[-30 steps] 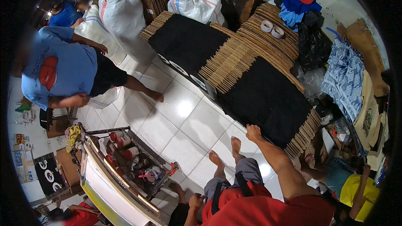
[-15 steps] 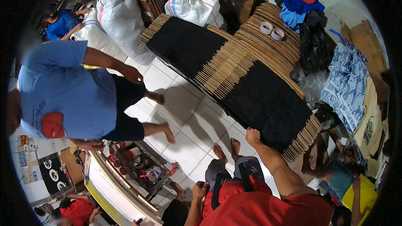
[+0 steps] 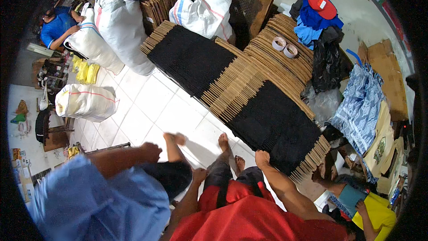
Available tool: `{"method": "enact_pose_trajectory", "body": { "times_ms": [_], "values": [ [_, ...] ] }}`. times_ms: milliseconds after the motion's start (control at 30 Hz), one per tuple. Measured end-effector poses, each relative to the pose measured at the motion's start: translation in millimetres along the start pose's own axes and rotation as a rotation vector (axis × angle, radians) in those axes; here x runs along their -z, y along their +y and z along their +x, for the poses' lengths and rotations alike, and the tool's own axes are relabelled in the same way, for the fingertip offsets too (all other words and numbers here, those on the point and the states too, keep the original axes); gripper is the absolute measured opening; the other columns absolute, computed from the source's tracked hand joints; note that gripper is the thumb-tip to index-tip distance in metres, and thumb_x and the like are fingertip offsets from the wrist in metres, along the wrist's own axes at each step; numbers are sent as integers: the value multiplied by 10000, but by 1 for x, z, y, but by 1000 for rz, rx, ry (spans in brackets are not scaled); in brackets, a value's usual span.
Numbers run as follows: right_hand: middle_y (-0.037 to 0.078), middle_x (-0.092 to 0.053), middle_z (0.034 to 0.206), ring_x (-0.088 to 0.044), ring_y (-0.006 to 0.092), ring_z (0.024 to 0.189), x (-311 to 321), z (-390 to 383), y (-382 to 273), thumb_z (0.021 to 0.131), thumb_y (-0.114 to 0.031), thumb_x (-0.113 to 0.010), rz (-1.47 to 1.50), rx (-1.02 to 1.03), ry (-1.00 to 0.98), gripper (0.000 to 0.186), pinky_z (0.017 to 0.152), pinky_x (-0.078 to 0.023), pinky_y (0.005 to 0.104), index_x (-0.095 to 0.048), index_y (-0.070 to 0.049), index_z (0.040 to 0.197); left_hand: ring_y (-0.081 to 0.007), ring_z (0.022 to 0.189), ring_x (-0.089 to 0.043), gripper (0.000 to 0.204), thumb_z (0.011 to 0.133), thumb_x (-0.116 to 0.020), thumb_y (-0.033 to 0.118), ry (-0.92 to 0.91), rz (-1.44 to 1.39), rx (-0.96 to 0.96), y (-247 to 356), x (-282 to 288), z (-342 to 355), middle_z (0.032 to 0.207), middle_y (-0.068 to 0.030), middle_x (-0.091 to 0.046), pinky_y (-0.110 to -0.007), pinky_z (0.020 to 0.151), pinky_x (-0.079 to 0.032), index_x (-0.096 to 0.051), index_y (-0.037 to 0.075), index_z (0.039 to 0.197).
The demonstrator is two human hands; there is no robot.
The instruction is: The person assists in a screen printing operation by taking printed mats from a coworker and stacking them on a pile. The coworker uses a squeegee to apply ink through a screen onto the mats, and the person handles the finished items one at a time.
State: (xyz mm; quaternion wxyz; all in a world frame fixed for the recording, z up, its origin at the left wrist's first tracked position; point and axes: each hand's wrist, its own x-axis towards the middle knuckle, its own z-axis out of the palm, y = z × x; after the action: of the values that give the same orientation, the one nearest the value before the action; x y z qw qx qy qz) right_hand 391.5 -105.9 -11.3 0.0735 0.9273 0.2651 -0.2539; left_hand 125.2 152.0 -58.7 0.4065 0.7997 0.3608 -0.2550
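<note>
A long fanned row of boards covered in black cloth [image 3: 191, 58] runs slantwise in front of me, with bare wooden board ends [image 3: 236, 82] showing in the middle and at both ends. My right hand [image 3: 262, 157] is closed at the near edge of the black cloth on the row's right half; its curled fingers hide whatever they grip. Beside my left thigh hangs my left hand [image 3: 199, 176], its fingers curled, nothing visible in it, away from the boards.
A co-worker in a blue shirt [image 3: 102, 201] is close on my left. White sacks [image 3: 122, 31] stand at the far left, and another sack [image 3: 84, 101] lies on the tiled floor [image 3: 147, 102]. Two tape rolls [image 3: 284, 47] rest on stacked bare boards. At right, a person in yellow [image 3: 376, 214] sits low.
The co-worker in blue has come nearer, down to my lower left, uncovering a sack and floor. My view has shifted; my right hand stays at the cloth's edge.
</note>
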Motion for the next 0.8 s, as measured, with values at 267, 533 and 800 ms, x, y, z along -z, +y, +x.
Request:
{"method": "enact_pose_trajectory", "body": {
  "times_ms": [267, 533, 800],
  "values": [
    [194, -639, 747, -637, 319, 720, -1, 9, 12, 714, -95, -511, 75, 69, -20, 191, 675, -499, 419, -620, 29, 808, -144, 582, -547, 331, 771, -631, 264, 15, -651, 313, 89, 99, 64, 647, -80, -608, -284, 549, -432, -625, -64, 819],
    [156, -647, 816, -629, 331, 762, -15, -1, 14, 797, -167, -449, 40, 18, -197, 223, 675, -497, 423, -618, -23, 814, -165, 644, -604, 325, 790, -622, 276, 32, -732, 420, 46, 91, 15, 743, -92, -642, -285, 542, -446, -609, -31, 897],
    [152, -644, 851, -619, 314, 838, -18, -6, 27, 749, -107, -518, -65, 150, -213, 144, 725, -498, 407, -627, -32, 806, -146, 592, -553, 284, 798, -644, 217, 196, -911, 505, 27, 55, -64, 682, -88, -604, -261, 561, -447, -578, -54, 856]
  ]
}}
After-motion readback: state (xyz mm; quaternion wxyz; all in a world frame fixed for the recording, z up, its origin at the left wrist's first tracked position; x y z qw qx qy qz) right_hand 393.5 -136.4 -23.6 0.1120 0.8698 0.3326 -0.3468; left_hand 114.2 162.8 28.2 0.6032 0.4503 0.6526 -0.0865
